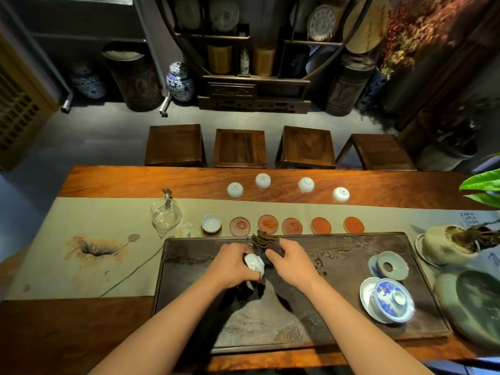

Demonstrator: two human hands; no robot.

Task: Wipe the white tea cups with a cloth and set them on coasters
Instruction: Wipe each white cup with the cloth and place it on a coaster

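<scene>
While gripped in left hand (234, 263) over the dark tea tray (351, 255), white cup (253, 263) getting wiped w/ dark cloth (266, 246) pinched in right hand (290, 263) fingers. Could slip & chip on tray if cloth drags it loose; 5 coasters (239, 226) on bench runner free.

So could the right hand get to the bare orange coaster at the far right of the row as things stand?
Probably yes, once freed. The right hand grips the dark brown cloth now, but the round orange coaster lies bare just beyond the dark wooden tea tray, with nothing standing between.
</scene>
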